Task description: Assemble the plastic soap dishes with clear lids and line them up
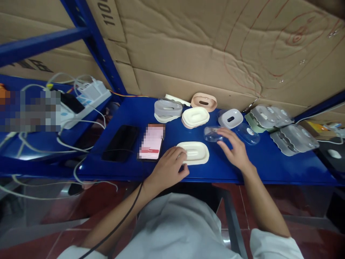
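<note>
A cream oval soap dish part [198, 154] lies flat near the table's front edge. My left hand [171, 166] is closed at its left end, fingers curled over the rim. To the upper right, a clear plastic cover [211, 134] is at the fingertips of my right hand [234, 148], which grips its right end; the thumb is below and the fingers above. Behind these are a cream dish on a pinkish base [196, 117], a peach slotted dish [204, 102], and a white slotted dish [231, 118]. Another clear cover [247, 133] lies right of my right hand.
Left of my left hand lie a lit phone [151, 142] and a dark phone [121, 143]. Greyish translucent covers [295, 138] sit at the right, and a grey dish [168, 109] at the back. Cables and a power strip [90, 99] are far left. Cardboard [175, 46] walls the back.
</note>
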A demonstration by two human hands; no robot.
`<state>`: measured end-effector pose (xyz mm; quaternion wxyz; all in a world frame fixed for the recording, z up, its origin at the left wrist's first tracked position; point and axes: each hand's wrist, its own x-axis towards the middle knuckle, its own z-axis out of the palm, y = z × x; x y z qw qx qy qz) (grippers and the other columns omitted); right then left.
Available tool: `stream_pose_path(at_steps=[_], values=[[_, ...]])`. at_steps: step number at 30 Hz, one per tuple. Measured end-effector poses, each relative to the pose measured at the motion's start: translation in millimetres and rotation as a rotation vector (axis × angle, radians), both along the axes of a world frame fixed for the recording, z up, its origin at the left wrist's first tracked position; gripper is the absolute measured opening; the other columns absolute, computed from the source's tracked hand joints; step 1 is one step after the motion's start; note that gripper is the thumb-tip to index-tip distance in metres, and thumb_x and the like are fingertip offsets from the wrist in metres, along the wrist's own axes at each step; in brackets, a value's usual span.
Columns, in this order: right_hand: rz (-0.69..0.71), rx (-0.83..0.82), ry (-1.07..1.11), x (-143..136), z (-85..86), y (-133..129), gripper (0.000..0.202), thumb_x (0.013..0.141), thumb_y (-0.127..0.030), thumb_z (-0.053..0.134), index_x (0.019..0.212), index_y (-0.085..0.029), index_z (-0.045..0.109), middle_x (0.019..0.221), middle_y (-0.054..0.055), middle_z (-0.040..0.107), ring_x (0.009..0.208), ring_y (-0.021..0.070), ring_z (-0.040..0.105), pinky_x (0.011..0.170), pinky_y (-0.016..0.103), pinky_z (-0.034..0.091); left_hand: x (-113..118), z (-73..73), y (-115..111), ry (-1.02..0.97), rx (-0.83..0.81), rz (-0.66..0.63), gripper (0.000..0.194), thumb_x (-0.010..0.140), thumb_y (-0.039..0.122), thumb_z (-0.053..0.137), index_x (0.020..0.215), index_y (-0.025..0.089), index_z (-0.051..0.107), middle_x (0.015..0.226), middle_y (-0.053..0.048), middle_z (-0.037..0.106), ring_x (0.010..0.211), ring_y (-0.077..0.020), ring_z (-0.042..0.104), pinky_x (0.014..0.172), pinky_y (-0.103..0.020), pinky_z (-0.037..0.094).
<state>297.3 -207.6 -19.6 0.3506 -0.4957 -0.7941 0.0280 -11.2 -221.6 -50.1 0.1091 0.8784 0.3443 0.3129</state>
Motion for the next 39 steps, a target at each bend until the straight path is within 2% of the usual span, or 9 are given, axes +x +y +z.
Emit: stream_pose_path(at_steps=[4, 14, 17, 21, 27, 30, 33, 36, 39], values=[[0.004, -0.143, -0.152, 9.2, -17.7, -15.8, 0.033, 0.111, -0.032, 0.045, 0.140, -0.030, 0.061, 0.161, 0.006, 0.056, 0.160, 0.0292, 0.039, 0.127, 0.063, 0.034, 1.5, -2.5, -1.5, 0.071, 0.041, 0.027, 0.022, 0.086, 0.016, 0.069, 0.106, 0.020, 0.060, 0.112, -0.010, 0.068, 0.113, -0.0310, 0.066, 0.104, -0.048, 0.056], [-0.498, -0.087, -0.318, 36.4, -15.1, 78.3, 0.051, 0.104, -0.048, 0.050, 0.142, -0.016, 0.064, 0.135, 0.021, 0.073, 0.128, 0.0389, 0.065, 0.110, 0.058, 0.044, -3.4, -6.0, 0.7, 0.086, 0.059, -0.023, 0.018, 0.109, 0.033, 0.057, 0.118, 0.021, 0.065, 0.119, -0.009, 0.067, 0.116, -0.0272, 0.065, 0.105, -0.046, 0.055], [-0.522, -0.090, -0.266, 48.5, -18.1, 86.8, 0.043, 0.105, -0.041, 0.045, 0.128, -0.018, 0.074, 0.123, 0.018, 0.079, 0.114, 0.0352, 0.072, 0.105, 0.052, 0.049, -3.4, -4.8, 0.8, 0.061, 0.073, -0.015, 0.016, 0.110, 0.031, 0.055, 0.116, 0.020, 0.065, 0.117, -0.008, 0.068, 0.114, -0.0259, 0.066, 0.105, -0.045, 0.054], [-0.557, -0.046, -0.200, 61.9, -13.1, 80.4, 0.048, 0.109, -0.036, 0.033, 0.127, -0.017, 0.073, 0.121, 0.015, 0.079, 0.110, 0.0301, 0.074, 0.100, 0.043, 0.053, -3.5, -3.0, 1.4, 0.058, 0.076, -0.018, 0.015, 0.110, 0.029, 0.055, 0.113, 0.019, 0.065, 0.115, -0.008, 0.068, 0.112, -0.0252, 0.066, 0.105, -0.044, 0.055], [-0.690, -0.051, -0.231, 44.7, -20.9, 85.9, 0.056, 0.101, -0.063, 0.053, 0.126, -0.017, 0.073, 0.123, 0.020, 0.076, 0.116, 0.0406, 0.067, 0.101, 0.058, 0.050, -2.4, -2.7, 0.6, 0.120, 0.082, -0.098, 0.010, 0.106, 0.024, 0.059, 0.107, 0.020, 0.068, 0.120, -0.010, 0.067, 0.120, -0.0274, 0.065, 0.115, -0.051, 0.051], [-0.679, -0.080, -0.186, 42.6, -22.4, 93.3, 0.049, 0.101, -0.059, 0.054, 0.116, -0.018, 0.076, 0.115, 0.020, 0.077, 0.112, 0.0392, 0.068, 0.100, 0.056, 0.053, -1.8, -5.0, -0.7, 0.088, 0.069, -0.077, 0.008, 0.104, 0.022, 0.060, 0.105, 0.019, 0.067, 0.133, -0.014, 0.063, 0.127, -0.0305, 0.063, 0.114, -0.051, 0.053], [-0.650, -0.029, -0.132, 48.4, -10.3, 87.2, 0.045, 0.104, -0.051, 0.049, 0.115, -0.017, 0.076, 0.115, 0.019, 0.077, 0.113, 0.0356, 0.070, 0.104, 0.052, 0.053, -2.2, -6.9, -1.7, 0.050, 0.029, -0.071, 0.006, 0.104, 0.023, 0.061, 0.108, 0.020, 0.065, 0.143, -0.016, 0.058, 0.135, -0.0319, 0.061, 0.115, -0.051, 0.053], [-0.535, 0.115, 0.003, 44.3, 6.1, 55.7, 0.041, 0.104, -0.052, 0.053, 0.116, -0.020, 0.075, 0.116, 0.015, 0.077, 0.112, 0.0328, 0.071, 0.105, 0.052, 0.055, -3.1, -6.9, -2.2, 0.012, -0.038, -0.061, 0.011, 0.105, 0.023, 0.060, 0.116, 0.021, 0.061, 0.146, -0.015, 0.056, 0.141, -0.0323, 0.058, 0.118, -0.053, 0.052], [-0.272, 0.152, 0.137, 24.7, 10.1, 4.3, 0.027, 0.102, -0.048, 0.063, 0.114, -0.027, 0.074, 0.115, 0.009, 0.077, 0.112, 0.0303, 0.072, 0.104, 0.053, 0.057, -4.4, -6.0, -2.8, -0.054, -0.123, -0.040, 0.027, 0.103, 0.024, 0.065, 0.128, 0.023, 0.055, 0.153, -0.016, 0.051, 0.145, -0.0325, 0.056, 0.120, -0.053, 0.052]])
